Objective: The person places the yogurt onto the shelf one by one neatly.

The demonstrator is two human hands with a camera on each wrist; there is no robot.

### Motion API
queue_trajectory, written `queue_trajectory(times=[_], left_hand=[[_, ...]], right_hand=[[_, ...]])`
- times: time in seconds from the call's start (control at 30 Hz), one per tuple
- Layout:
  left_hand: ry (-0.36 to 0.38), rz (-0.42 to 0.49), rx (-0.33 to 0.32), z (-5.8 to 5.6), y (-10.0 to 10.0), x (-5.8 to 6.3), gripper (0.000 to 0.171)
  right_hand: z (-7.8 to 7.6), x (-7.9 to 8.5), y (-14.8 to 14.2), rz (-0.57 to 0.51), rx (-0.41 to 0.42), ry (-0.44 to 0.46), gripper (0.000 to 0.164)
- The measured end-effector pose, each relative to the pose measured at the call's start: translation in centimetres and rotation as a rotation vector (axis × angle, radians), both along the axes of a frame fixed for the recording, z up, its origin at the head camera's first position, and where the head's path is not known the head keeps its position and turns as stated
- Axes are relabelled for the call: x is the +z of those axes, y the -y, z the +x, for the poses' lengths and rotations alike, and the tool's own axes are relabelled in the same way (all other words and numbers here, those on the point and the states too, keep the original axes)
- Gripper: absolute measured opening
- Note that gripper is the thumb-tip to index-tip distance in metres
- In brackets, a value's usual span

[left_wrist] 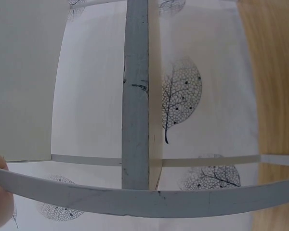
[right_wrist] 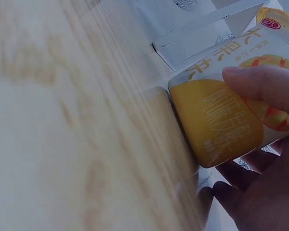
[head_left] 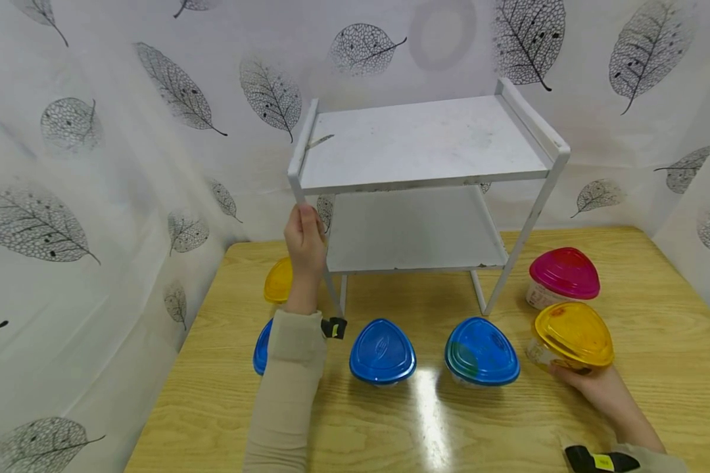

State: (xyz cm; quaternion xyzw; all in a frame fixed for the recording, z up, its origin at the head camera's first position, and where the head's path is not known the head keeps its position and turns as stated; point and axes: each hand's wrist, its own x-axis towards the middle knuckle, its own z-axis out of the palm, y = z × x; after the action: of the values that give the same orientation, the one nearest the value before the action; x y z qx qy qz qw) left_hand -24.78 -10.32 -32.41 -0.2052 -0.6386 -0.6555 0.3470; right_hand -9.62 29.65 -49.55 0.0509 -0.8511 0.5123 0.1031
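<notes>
The wooden table (head_left: 201, 394) supported a white two-shelf rack (head_left: 414, 141) ahead of the hands. The left hand (head_left: 305, 240) gripped the rack's front post. The right hand (head_left: 597, 387) held the yellow-lidded tub (head_left: 575, 334), thumb against its wall; a pink-lidded tub (head_left: 565, 272) stood just beyond. The step in hand appeared to be steadying the rack while securing the tub; the next move called for a firm, level hold. The left arm partly hid a blue lid (head_left: 263, 348). Base-to-table contact could not be confirmed.
</notes>
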Motion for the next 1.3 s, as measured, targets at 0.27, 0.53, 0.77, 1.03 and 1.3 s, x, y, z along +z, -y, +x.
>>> queue_trajectory(times=[0.27,0.53,0.77,1.03,1.3], left_hand=[[-0.010,-0.006,0.008,-0.2,0.0,-0.2,0.042],[-0.020,-0.008,0.009,-0.2,0.1,-0.2,0.041],[-0.008,-0.003,0.011,-0.1,0.0,-0.1,0.041],[0.000,0.003,0.008,-0.1,0.0,0.0,0.039],[0.007,0.009,0.006,-0.1,0.0,-0.1,0.041]], right_hand=[[0.0,0.0,0.0,0.015,-0.004,0.003,0.061],[-0.2,-0.1,-0.1,-0.005,-0.026,0.039,0.061],[-0.3,0.4,0.3,-0.018,-0.009,0.017,0.063],[-0.2,0.7,0.6,-0.024,-0.003,-0.003,0.063],[-0.2,1.2,0.8,-0.049,-0.033,-0.029,0.066]])
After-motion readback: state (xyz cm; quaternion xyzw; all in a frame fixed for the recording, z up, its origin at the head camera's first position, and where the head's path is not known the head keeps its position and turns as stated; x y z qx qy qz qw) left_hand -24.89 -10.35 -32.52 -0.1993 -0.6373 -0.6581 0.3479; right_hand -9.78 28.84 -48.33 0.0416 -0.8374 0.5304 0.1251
